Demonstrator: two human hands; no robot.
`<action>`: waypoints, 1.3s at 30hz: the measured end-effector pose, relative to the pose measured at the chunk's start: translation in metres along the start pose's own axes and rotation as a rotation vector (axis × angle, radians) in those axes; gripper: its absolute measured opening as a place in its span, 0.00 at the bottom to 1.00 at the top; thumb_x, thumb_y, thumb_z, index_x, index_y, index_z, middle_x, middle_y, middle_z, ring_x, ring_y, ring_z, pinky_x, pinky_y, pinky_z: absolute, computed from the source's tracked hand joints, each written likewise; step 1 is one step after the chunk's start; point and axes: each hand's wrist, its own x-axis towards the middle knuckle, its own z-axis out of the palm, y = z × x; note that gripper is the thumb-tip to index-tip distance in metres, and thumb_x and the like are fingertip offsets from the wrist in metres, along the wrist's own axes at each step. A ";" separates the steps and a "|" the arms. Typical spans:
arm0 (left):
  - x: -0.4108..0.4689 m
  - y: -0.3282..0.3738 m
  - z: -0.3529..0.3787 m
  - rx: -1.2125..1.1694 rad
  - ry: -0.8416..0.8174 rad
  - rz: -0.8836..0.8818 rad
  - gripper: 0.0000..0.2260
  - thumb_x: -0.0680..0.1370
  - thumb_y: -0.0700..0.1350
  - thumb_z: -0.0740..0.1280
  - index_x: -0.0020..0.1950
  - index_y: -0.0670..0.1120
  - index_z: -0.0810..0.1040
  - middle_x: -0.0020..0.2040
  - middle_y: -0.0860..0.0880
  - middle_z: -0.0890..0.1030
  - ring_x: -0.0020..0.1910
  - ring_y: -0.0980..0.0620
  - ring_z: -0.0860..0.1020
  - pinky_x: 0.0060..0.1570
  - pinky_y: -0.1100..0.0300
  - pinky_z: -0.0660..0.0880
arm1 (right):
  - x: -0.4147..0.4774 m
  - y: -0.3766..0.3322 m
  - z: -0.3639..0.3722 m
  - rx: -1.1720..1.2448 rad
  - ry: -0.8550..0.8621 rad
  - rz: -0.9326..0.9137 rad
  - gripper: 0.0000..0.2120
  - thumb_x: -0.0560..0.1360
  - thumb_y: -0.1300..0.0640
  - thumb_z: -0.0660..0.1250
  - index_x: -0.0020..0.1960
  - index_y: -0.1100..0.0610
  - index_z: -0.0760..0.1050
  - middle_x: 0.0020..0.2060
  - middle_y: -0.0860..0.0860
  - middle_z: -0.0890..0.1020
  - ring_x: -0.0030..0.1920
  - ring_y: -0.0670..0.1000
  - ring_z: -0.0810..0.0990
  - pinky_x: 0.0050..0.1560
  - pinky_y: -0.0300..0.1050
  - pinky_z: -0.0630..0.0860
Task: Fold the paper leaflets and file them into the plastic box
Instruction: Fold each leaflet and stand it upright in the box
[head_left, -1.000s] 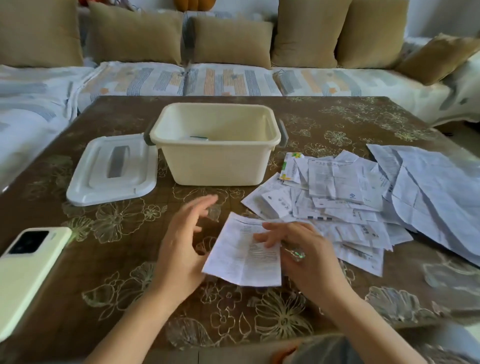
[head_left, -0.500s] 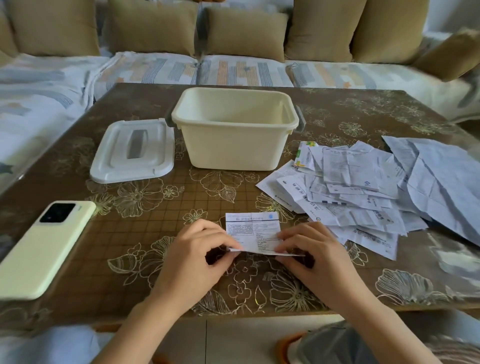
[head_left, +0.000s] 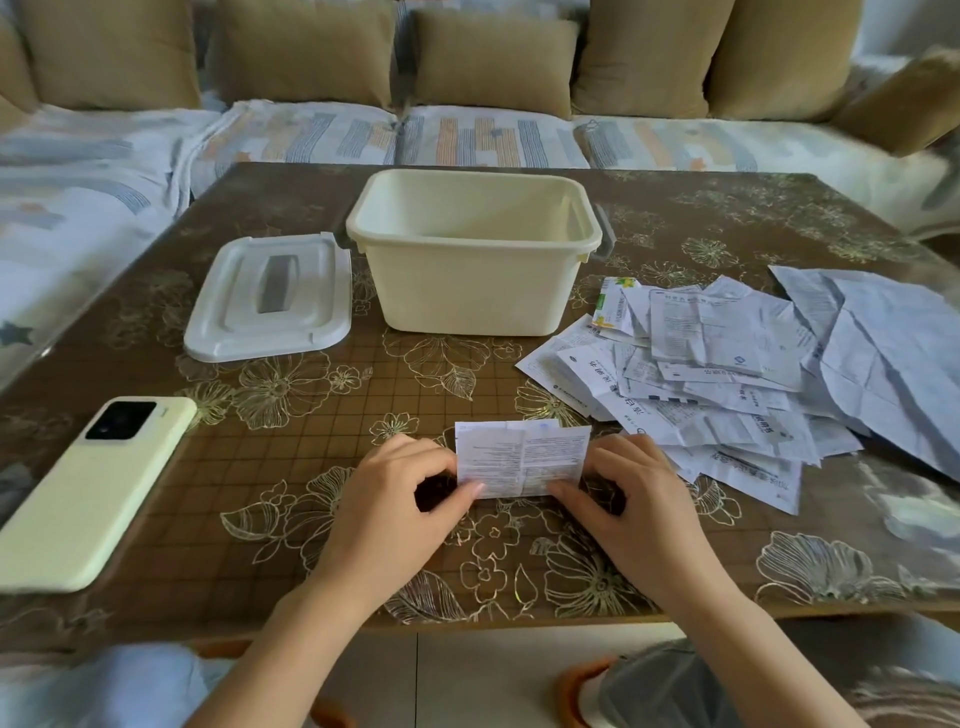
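A small printed leaflet (head_left: 522, 457), folded into a rectangle, lies near the table's front edge. My left hand (head_left: 397, 499) pinches its lower left edge and my right hand (head_left: 631, 504) pinches its lower right edge, fingers curled. Behind it stands the cream plastic box (head_left: 470, 283), open, its inside hidden from this angle. A loose pile of unfolded leaflets (head_left: 706, 374) spreads to the right of the box, with larger creased sheets (head_left: 883, 353) at the far right.
The box's white lid (head_left: 267, 296) lies flat left of the box. A pale green phone (head_left: 85, 488) rests face down at the front left. The brown flower-patterned table (head_left: 291, 467) is ringed by a sofa with tan cushions (head_left: 493, 62).
The leaflet, open and flat a second ago, has been folded over into a smaller rectangle. Both hands now hold its lower corners. The view has shifted so the box sits farther back.
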 end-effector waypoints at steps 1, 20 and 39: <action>0.000 0.001 0.000 0.001 0.003 -0.002 0.18 0.73 0.62 0.62 0.40 0.49 0.82 0.39 0.60 0.80 0.44 0.57 0.76 0.41 0.56 0.76 | 0.000 -0.001 0.000 0.001 -0.001 0.004 0.12 0.72 0.42 0.66 0.45 0.49 0.80 0.46 0.38 0.79 0.47 0.45 0.72 0.43 0.41 0.73; 0.002 0.017 0.007 0.304 0.106 0.013 0.18 0.69 0.45 0.76 0.57 0.47 0.79 0.56 0.51 0.76 0.53 0.54 0.74 0.43 0.65 0.75 | 0.006 -0.008 0.003 -0.053 -0.031 0.074 0.26 0.69 0.51 0.75 0.65 0.47 0.72 0.58 0.44 0.73 0.54 0.46 0.75 0.52 0.44 0.73; 0.002 0.015 0.009 0.260 0.010 0.137 0.15 0.71 0.58 0.69 0.51 0.50 0.83 0.48 0.58 0.81 0.47 0.57 0.78 0.46 0.59 0.77 | 0.023 -0.008 -0.008 -0.272 -0.182 -0.460 0.08 0.74 0.53 0.67 0.51 0.50 0.81 0.50 0.44 0.84 0.48 0.45 0.83 0.38 0.44 0.81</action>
